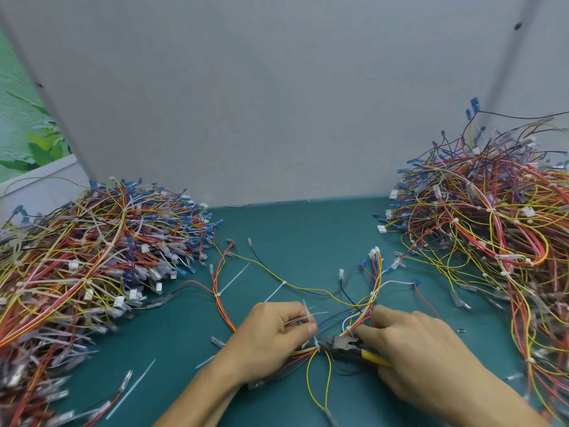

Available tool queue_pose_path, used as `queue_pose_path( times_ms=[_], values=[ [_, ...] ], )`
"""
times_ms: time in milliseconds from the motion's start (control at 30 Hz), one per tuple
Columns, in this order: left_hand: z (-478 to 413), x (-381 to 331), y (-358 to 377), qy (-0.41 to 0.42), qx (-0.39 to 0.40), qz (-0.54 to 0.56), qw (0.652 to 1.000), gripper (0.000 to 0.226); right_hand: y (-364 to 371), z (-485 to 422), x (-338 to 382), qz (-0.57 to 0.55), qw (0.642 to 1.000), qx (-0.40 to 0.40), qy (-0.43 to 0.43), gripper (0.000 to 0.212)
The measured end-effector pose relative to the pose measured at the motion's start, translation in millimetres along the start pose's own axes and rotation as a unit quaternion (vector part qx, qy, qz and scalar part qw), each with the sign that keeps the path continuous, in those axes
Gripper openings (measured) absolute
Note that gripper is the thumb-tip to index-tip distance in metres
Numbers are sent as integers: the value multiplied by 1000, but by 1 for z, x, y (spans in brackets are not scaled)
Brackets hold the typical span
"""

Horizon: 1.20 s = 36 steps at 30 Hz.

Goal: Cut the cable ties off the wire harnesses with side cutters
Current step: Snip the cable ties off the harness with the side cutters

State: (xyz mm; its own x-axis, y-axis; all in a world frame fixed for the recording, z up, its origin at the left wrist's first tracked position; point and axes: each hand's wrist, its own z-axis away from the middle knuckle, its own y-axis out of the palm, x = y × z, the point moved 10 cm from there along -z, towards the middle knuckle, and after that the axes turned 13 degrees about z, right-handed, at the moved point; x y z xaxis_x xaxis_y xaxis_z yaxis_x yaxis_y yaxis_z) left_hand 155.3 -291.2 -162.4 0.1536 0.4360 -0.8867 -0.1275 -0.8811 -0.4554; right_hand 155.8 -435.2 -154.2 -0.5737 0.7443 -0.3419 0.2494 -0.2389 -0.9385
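My left hand [277,337] pinches the harness [365,317] and a few loose ties [308,314]. My right hand [412,349] grips the yellow-handled cutters [345,346], jaws at a white tie [317,343] on the bundle, mid-bench [292,229] between two piles [92,257].

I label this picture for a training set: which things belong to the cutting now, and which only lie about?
In use: left hand holding the middle harness; right hand holding the side cutters; white cable tie at the cutter tips.
Lying about: left pile of harnesses; right pile of harnesses; loose cut tie on the green mat.
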Motion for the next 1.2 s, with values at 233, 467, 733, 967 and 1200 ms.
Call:
queue_pose_path(
  times_ms=[233, 467, 733, 967, 1200],
  values=[
    [-1, 0, 4, -4, 13, 18, 1000, 20, -5, -1, 2, -13, 1000, -4, -4, 22],
    [-1, 2, 4, -7, 13, 20, 1000, 20, -12, -2, 4, -11, 1000, -26, -10, 16],
    [-1, 5, 5, -17, 5, 36, 999, 20, -1, -1, 6, -11, 1000, -17, -21, 18],
    [-1, 5, 5, -16, -1, 23, 1000, 20, -3, -3, 9, -3, 999, -11, -33, 17],
    [-2, 7, -2, -20, -25, 47, 998, 22, 6, -1, 4, -2, 999, 38, -16, 21]
  ],
)
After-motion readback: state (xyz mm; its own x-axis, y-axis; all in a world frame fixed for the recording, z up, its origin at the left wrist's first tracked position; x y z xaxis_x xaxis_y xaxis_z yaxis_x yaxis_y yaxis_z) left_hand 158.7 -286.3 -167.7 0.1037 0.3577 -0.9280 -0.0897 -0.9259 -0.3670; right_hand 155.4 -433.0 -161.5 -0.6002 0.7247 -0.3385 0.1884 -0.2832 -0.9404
